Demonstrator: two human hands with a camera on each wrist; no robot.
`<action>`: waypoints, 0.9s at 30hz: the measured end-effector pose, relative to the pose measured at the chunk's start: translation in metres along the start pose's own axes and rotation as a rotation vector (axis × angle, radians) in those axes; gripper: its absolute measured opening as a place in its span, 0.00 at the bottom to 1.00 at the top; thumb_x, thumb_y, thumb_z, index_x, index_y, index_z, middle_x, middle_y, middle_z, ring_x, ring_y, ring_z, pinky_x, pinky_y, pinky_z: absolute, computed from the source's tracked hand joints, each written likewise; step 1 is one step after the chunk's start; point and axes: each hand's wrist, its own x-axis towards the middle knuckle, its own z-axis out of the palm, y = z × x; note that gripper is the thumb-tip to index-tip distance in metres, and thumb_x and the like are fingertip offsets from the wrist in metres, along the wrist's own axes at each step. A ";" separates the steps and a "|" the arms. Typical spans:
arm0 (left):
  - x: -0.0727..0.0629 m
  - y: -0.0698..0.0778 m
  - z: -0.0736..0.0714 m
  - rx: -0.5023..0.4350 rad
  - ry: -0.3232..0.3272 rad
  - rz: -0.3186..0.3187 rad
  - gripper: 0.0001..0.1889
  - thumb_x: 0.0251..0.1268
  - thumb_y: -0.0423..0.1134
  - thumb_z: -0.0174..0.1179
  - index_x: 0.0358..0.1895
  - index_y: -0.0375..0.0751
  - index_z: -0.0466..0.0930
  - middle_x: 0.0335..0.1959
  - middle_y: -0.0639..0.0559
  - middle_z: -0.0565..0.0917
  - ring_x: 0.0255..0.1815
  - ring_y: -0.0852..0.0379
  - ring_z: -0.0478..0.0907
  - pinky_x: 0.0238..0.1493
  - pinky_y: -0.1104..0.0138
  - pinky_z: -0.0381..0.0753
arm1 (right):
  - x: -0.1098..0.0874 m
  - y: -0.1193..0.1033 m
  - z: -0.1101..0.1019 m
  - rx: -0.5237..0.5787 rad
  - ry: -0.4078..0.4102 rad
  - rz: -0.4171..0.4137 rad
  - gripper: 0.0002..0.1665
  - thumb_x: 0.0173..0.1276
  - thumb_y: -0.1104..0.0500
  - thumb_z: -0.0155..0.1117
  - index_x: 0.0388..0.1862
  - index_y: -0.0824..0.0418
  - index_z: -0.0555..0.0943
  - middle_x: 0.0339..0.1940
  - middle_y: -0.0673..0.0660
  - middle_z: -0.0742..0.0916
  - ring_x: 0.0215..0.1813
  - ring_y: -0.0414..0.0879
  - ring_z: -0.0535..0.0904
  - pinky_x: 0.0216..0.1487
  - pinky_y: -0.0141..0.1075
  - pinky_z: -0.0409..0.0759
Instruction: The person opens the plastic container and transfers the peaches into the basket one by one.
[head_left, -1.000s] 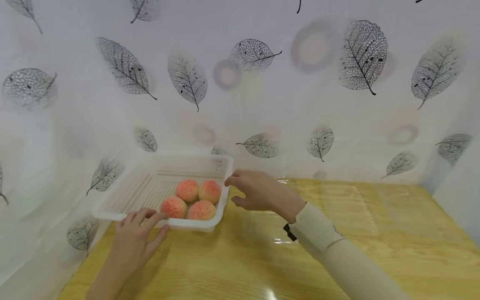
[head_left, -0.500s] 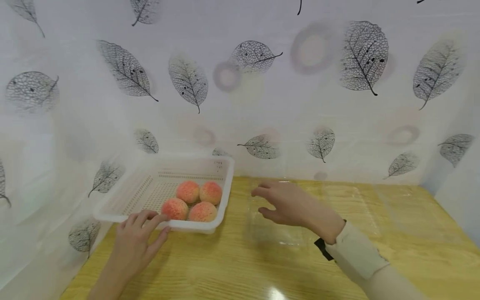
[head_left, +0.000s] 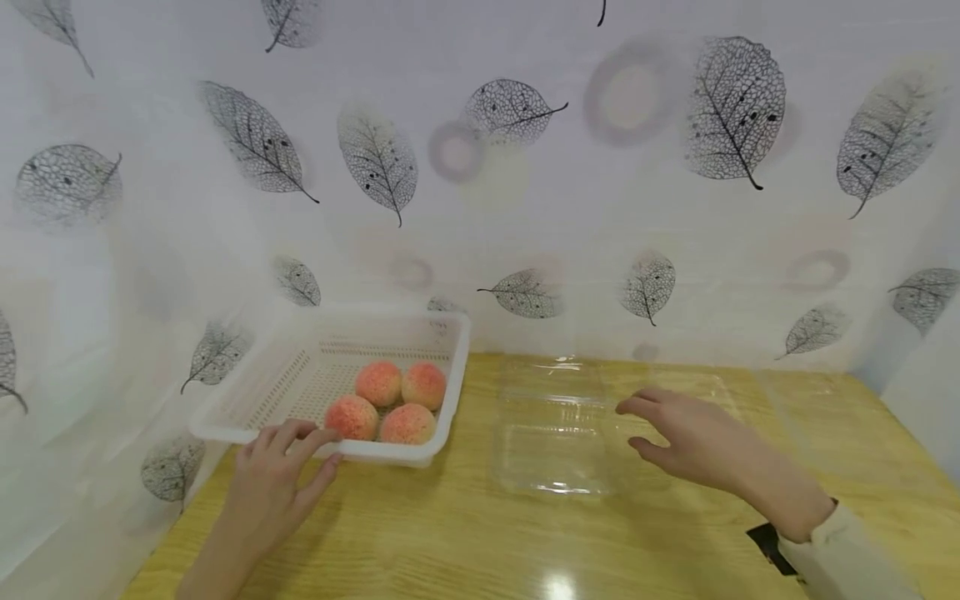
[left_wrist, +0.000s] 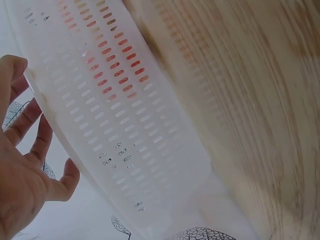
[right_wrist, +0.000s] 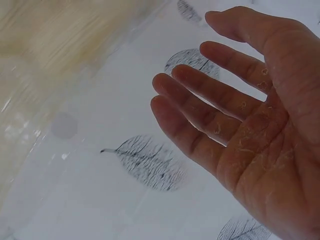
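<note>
My left hand (head_left: pixel 273 479) holds the near rim of a white plastic basket (head_left: pixel 375 450), fingers over the edge and thumb on the outer side. Several round, pink-and-yellow peaches (head_left: pixel 407 423) sit grouped at the basket's right end. In the left wrist view their colour shows through the slots of the basket wall (left_wrist: pixel 125 115), beside my left hand (left_wrist: pixel 25 165). My right hand (head_left: pixel 697 442) holds nothing and hovers to the right of a clear plastic clamshell box (head_left: pixel 555 458) that lies unfolded. In the right wrist view the right hand (right_wrist: pixel 260 120) has its palm bare and fingers spread.
Further clear plastic boxes (head_left: pixel 705 387) lie to the right, faint against the wood-grain table (head_left: pixel 450 533). A white leaf-printed sheet (head_left: pixel 525 208) hangs behind the table and along its left side.
My right hand has moved away from the basket's right rim, passing over the clamshell box to its right side. The left hand and the peaches have stayed put.
</note>
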 end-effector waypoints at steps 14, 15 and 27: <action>0.000 0.001 0.000 0.004 0.000 0.003 0.14 0.57 0.42 0.73 0.47 0.51 0.87 0.44 0.49 0.84 0.44 0.41 0.79 0.38 0.38 0.77 | -0.069 0.069 0.007 -0.085 0.036 0.108 0.22 0.57 0.59 0.79 0.50 0.61 0.85 0.48 0.57 0.88 0.46 0.55 0.86 0.40 0.46 0.85; 0.001 0.001 0.000 0.004 -0.001 0.002 0.14 0.56 0.42 0.73 0.47 0.51 0.87 0.44 0.49 0.84 0.45 0.41 0.79 0.38 0.38 0.76 | -0.074 0.074 0.007 -0.093 0.043 0.113 0.22 0.56 0.59 0.80 0.50 0.61 0.85 0.47 0.57 0.88 0.46 0.55 0.86 0.41 0.47 0.85; 0.002 0.003 -0.001 0.003 -0.002 0.003 0.16 0.52 0.39 0.74 0.46 0.51 0.87 0.43 0.49 0.84 0.44 0.40 0.80 0.37 0.39 0.76 | -0.117 0.106 0.010 -0.114 -0.032 0.272 0.23 0.58 0.55 0.79 0.49 0.65 0.85 0.44 0.64 0.86 0.39 0.55 0.86 0.38 0.51 0.84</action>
